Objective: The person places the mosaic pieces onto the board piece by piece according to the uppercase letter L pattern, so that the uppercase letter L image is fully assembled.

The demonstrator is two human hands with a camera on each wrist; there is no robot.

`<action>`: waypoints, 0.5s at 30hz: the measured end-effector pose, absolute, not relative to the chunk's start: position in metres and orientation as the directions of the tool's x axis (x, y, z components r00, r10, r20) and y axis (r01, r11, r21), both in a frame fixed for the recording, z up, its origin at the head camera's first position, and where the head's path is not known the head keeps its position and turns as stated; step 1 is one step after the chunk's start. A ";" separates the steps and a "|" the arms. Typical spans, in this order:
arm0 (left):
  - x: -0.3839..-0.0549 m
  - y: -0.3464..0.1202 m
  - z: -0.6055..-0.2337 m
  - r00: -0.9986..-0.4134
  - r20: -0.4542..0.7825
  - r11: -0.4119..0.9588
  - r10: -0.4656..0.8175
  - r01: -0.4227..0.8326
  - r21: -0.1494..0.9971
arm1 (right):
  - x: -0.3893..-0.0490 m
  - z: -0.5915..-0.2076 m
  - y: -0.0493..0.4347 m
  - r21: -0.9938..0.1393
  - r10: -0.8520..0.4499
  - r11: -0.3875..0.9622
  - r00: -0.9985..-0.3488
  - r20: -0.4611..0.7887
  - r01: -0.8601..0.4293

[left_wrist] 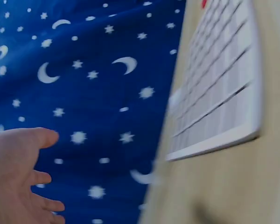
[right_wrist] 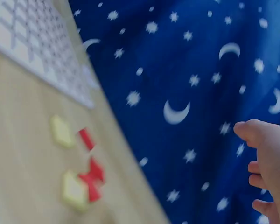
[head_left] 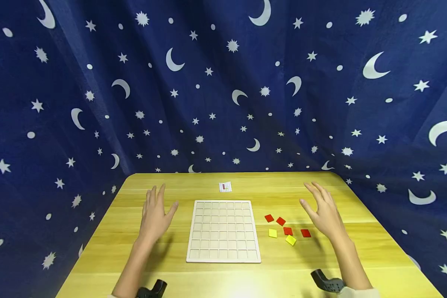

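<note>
A white square board [head_left: 223, 231] with a grid of shallow square cells lies flat on the wooden table. To its right are several red tiles [head_left: 288, 231] and two yellow tiles [head_left: 272, 233], scattered loosely. My left hand [head_left: 155, 219] hovers left of the board, fingers extended and thumb apart, holding nothing. On the other side, my right hand [head_left: 325, 213] is raised just beyond the tiles, its fingers spread and likewise holding nothing. Both wrist views show the hands, left [left_wrist: 18, 172] and right [right_wrist: 270, 163], in front of the curtain with bare palms.
Behind the board lies a small card [head_left: 225, 186] printed with a grid and a few coloured squares. The wooden table [head_left: 193, 275] ends at a dark blue curtain [head_left: 223, 103] with moons and stars, which hangs behind and at both sides. Dark straps sit at both wrists.
</note>
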State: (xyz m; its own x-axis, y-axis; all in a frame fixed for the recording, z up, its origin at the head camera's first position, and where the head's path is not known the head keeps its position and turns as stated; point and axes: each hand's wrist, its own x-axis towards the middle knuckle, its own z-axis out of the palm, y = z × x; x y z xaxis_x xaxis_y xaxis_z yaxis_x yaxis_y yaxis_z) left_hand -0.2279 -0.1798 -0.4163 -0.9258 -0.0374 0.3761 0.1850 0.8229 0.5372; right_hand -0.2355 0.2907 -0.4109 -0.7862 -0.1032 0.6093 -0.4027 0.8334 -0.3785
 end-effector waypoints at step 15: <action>-0.213 -0.151 -0.532 -0.978 0.211 0.466 0.006 0.189 0.865 | -0.219 -0.518 0.331 -0.582 -0.085 0.741 -0.906 0.414 -0.335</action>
State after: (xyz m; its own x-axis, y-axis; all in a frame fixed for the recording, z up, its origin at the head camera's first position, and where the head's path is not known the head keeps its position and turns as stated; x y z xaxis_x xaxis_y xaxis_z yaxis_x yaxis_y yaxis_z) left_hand -0.2135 -0.1511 -0.5318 -0.9775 0.0061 0.2107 0.1893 0.4656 0.8645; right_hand -0.2193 0.3306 -0.5181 -0.9064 -0.0846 0.4139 -0.3351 0.7406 -0.5824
